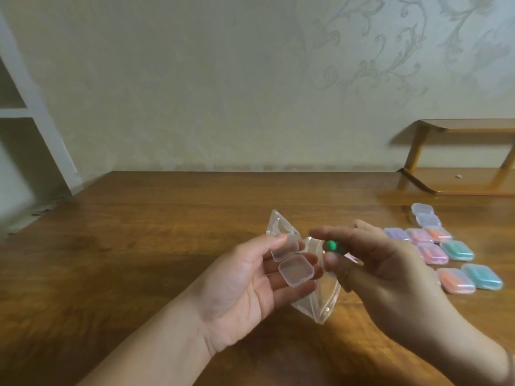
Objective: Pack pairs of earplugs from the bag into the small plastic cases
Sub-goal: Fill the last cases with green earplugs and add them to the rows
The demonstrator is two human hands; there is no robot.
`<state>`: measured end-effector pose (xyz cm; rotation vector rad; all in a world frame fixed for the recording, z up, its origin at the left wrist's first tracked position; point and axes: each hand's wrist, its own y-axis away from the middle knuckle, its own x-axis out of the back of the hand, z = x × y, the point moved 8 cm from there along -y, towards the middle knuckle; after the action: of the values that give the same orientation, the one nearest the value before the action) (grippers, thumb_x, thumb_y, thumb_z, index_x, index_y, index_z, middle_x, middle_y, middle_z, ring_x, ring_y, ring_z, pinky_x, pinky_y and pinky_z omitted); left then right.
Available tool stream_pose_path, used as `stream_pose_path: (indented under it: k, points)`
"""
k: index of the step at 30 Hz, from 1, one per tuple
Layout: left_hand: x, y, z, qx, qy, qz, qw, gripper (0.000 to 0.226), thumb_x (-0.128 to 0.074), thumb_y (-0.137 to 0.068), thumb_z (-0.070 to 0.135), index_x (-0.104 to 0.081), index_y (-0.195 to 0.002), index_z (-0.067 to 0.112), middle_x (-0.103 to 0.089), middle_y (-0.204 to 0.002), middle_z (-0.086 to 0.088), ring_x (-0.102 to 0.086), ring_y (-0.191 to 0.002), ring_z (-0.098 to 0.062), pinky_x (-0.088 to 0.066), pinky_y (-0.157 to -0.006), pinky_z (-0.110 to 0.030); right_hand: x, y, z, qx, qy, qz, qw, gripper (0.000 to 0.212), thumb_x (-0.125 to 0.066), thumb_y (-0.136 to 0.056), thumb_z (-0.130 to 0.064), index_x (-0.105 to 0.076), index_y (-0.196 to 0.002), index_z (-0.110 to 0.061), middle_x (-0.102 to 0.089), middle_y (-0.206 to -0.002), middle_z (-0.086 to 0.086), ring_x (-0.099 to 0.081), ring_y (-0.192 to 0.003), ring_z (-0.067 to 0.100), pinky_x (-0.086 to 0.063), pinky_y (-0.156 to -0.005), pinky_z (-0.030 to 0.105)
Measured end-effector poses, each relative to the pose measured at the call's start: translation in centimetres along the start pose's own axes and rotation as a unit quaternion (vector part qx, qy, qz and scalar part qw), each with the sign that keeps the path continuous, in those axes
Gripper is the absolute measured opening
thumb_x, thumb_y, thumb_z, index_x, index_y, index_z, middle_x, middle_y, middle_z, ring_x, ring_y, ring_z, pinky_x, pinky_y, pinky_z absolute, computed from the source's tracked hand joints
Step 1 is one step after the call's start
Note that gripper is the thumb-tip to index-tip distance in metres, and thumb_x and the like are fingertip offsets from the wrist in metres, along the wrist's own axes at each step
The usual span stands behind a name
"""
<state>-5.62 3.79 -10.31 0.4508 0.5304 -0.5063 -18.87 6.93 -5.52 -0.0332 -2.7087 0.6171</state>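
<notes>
Pinching a green earplug [332, 245], right fingers [333, 257] hover beside the open case [296, 270] cradled on left fingers [289, 288]; many filled cases [457, 249] wait beyond, bag [317, 299] nearly empty.

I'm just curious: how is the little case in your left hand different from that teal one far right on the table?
The held case is open and empty; the teal case is shut and filled. One rests on the left hand's fingers, the other on the table. Both are small, clear plastic.
</notes>
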Motion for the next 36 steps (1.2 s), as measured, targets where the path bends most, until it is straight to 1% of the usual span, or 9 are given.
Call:
stream_pose_path:
  k: [3,7,13,19,24,28,30,33,36]
  points:
    - [-0.3,0.2,0.0,-0.021,0.031,0.002,0.999,0.058,-0.063,-0.081,0.023,-0.057,-0.129,-0.009,-0.067,-0.111,-0.028,-0.068,-0.09,-0.028,-0.059,-0.082,-0.039,-0.1,0.5,-1.2,0.051,0.071,0.05,0.995,0.031,-0.07,-0.066,-0.045,-0.061,-0.096,-0.04,-0.066,-0.087,-0.015,-0.064,-0.071,0.009,-0.051,-0.056,0.015]
    - [-0.4,0.1,-0.4,-0.033,0.02,0.011,0.999,0.047,-0.061,-0.087,0.024,-0.063,-0.123,-0.007,-0.067,-0.105,-0.026,-0.067,-0.088,-0.027,-0.059,-0.064,-0.031,-1.5,0.9,-2.0,0.128,0.249,0.044,0.959,0.031,-0.066,-0.071,-0.063,-0.057,-0.083,-0.036,-0.056,-0.071,-0.024,-0.055,-0.061,0.003,-0.041,-0.05,0.013]
    - [0.0,0.1,-0.5,-0.036,0.001,0.028,0.999,0.047,-0.061,-0.089,0.024,-0.062,-0.123,-0.008,-0.064,-0.097,-0.019,-0.065,-0.087,-0.028,-0.058,-0.068,-0.033,-2.9,1.0,-1.9,0.161,0.343,0.019,0.925,0.023,-0.056,-0.077,-0.06,-0.058,-0.088,-0.04,-0.056,-0.082,-0.026,-0.037,-0.059,-0.007,-0.034,-0.047,0.01]
    - [0.1,0.2,0.1,-0.052,-0.024,0.029,0.998,0.047,-0.062,-0.086,0.025,-0.065,-0.119,-0.007,-0.067,-0.108,-0.023,-0.066,-0.089,-0.025,-0.058,-0.082,-0.037,-2.5,1.0,-2.6,0.178,0.313,0.028,0.933,0.03,-0.055,-0.082,-0.062,-0.064,-0.099,-0.04,-0.057,-0.096,-0.021,-0.044,-0.061,-0.005,-0.041,-0.046,0.016]
    - [0.8,0.6,2.6,-0.101,-0.008,0.048,0.994,0.037,-0.066,-0.076,0.025,-0.073,-0.105,0.002,-0.067,-0.119,-0.025,-0.069,-0.108,-0.029,-0.06,-0.084,-0.04,2.1,-0.4,-1.0,0.104,0.252,0.114,0.955,0.009,-0.061,-0.085,-0.039,-0.067,-0.083,-0.032,-0.057,-0.077,-0.017,-0.055,-0.071,0.008,-0.044,-0.051,0.018]
    - [1.9,0.6,3.8,-0.131,0.029,0.095,0.986,0.048,-0.068,-0.073,0.024,-0.063,-0.115,0.002,-0.069,-0.119,-0.021,-0.07,-0.106,-0.03,-0.059,-0.086,-0.042,0.5,-1.4,3.1,0.027,0.367,0.012,0.93,0.012,-0.066,-0.08,-0.033,-0.073,-0.089,-0.037,-0.059,-0.08,-0.027,-0.058,-0.075,-0.005,-0.045,-0.058,0.012]
    - [2.2,0.6,3.8,-0.13,0.031,0.106,0.985,0.048,-0.068,-0.073,0.025,-0.062,-0.115,0.003,-0.07,-0.118,-0.02,-0.071,-0.106,-0.03,-0.059,-0.088,-0.043,-1.1,-1.4,4.2,0.004,0.375,-0.049,0.926,0.015,-0.063,-0.082,-0.033,-0.073,-0.093,-0.035,-0.061,-0.093,-0.026,-0.06,-0.082,0.0,-0.052,-0.066,0.022]
    - [2.4,0.4,3.7,-0.124,0.023,0.112,0.986,0.047,-0.068,-0.072,0.025,-0.063,-0.114,0.004,-0.071,-0.116,-0.019,-0.071,-0.105,-0.029,-0.059,-0.087,-0.041,-2.4,-1.5,4.4,0.017,0.379,-0.069,0.923,0.013,-0.055,-0.083,-0.037,-0.064,-0.074,-0.033,-0.051,-0.075,-0.025,-0.053,-0.068,0.003,-0.042,-0.051,0.016]
    - [2.4,0.3,3.5,-0.118,0.018,0.111,0.987,0.047,-0.068,-0.071,0.026,-0.064,-0.113,0.004,-0.071,-0.116,-0.019,-0.071,-0.105,-0.028,-0.06,-0.087,-0.04,-2.7,-1.7,4.5,0.015,0.41,-0.054,0.911,0.013,-0.061,-0.08,-0.039,-0.065,-0.074,-0.029,-0.037,-0.062,-0.022,-0.045,-0.054,0.003,-0.031,-0.044,0.013]
